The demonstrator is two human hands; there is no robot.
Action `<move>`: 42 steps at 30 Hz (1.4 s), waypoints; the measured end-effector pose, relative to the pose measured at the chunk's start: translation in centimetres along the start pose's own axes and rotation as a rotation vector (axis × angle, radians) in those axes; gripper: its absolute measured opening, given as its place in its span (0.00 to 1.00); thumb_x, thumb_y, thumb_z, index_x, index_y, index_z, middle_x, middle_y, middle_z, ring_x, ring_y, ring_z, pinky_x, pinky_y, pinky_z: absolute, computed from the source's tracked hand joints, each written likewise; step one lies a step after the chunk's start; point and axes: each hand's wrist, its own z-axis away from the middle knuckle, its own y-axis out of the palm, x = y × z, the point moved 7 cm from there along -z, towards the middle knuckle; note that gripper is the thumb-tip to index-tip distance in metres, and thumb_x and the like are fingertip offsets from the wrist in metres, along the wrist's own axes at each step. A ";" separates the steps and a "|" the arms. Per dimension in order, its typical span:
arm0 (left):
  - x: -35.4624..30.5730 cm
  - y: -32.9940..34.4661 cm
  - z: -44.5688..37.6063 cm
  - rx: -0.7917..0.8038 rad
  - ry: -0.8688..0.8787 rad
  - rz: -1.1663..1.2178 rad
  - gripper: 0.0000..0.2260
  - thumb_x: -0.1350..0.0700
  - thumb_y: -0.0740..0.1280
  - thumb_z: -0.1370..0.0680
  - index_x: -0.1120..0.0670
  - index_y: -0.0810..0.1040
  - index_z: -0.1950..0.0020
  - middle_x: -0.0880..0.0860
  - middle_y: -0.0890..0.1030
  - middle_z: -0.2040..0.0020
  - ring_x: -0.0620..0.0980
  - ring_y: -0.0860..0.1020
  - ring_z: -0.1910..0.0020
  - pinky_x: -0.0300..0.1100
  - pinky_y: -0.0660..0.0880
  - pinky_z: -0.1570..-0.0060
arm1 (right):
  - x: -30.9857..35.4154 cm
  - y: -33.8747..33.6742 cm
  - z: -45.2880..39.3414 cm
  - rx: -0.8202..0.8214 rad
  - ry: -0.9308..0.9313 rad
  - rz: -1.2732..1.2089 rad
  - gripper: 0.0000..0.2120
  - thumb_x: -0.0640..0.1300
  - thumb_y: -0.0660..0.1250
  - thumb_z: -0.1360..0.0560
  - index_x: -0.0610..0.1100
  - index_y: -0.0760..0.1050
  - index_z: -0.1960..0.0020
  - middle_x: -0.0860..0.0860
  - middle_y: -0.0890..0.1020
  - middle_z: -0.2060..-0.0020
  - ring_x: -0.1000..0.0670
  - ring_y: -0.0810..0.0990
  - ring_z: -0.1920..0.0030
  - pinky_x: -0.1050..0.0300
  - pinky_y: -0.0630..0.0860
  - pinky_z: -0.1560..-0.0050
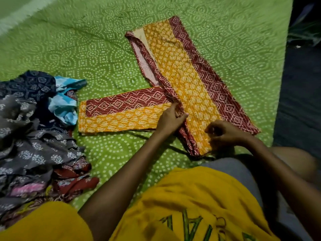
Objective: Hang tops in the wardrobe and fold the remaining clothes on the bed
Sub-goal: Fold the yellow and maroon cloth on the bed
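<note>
Yellow-and-maroon garment (187, 80) sits mid-bed (86, 40), laid flat so it folds neatly. Left hand (171, 119) pinches the fold where its sleeve crosses; right hand (224, 133) curls onto the hem at 5 o'clock. Unfolded pile (33, 133) waits at 9 o'clock.

Yellow shirt (199, 197) worn by the person, bottom of view: green printed lettering, partly creased and cut off by the frame edge. Only a shape like "A" shows; no full word legible. No other text, labels or nos. readable.

Green dotted bedsheet (97, 42); dark floor (298, 101) beside bed edge.
</note>
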 end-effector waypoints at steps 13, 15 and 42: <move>-0.9 2.6 3.3 0.007 -0.033 -0.317 0.25 0.66 0.65 0.26 0.59 0.65 0.29 0.58 0.61 0.31 0.57 0.66 0.34 0.47 0.74 0.40 | -6.3 -6.9 5.1 -0.372 -0.014 0.324 0.10 0.38 0.67 0.25 0.40 0.80 0.45 0.43 0.74 0.45 0.44 0.73 0.44 0.59 0.67 0.49; -1.2 3.0 4.4 0.034 -0.006 -0.532 0.26 0.63 0.66 0.27 0.58 0.65 0.30 0.59 0.58 0.29 0.58 0.62 0.31 0.51 0.67 0.33 | -6.7 -6.9 5.7 -0.446 0.007 0.312 0.10 0.38 0.67 0.25 0.39 0.79 0.44 0.42 0.73 0.46 0.44 0.73 0.46 0.56 0.70 0.49; 1.4 -2.7 -4.7 -0.148 -0.288 0.315 0.04 0.57 0.66 0.22 0.57 0.75 0.51 0.50 0.76 0.63 0.44 0.74 0.68 0.31 0.71 0.74 | 9.6 2.2 -5.1 -0.302 -0.130 0.341 0.24 0.56 0.57 0.21 0.45 0.62 0.30 0.46 0.68 0.35 0.48 0.67 0.37 0.53 0.65 0.35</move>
